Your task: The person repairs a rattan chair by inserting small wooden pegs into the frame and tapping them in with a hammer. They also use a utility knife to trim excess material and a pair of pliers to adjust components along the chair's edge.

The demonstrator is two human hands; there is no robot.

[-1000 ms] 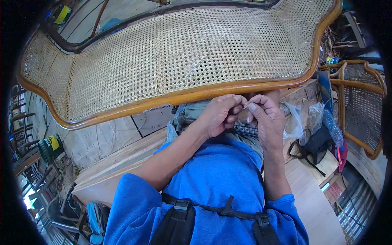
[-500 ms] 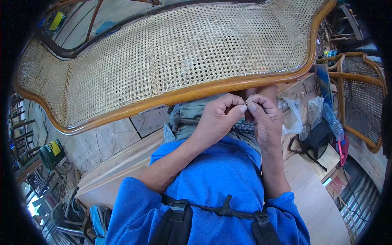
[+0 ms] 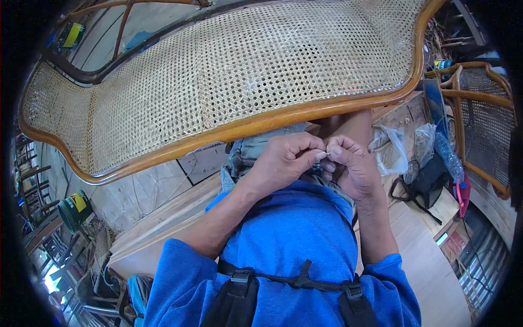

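My left hand and my right hand meet fingertip to fingertip just below the wooden rim of a large woven cane panel. Both pinch something very small between thumb and forefinger; it is too small to tell what it is. The hands hover over my lap, above my blue shirt. The cane panel lies across my knees, its curved frame running left to right.
A second cane chair frame stands at the right. Clear plastic bags and a black bag lie on the wooden boards to the right. A green bucket sits at the left on the floor.
The view has shifted slightly and my hands have drawn a little lower. Their fingertips stay pinched together.
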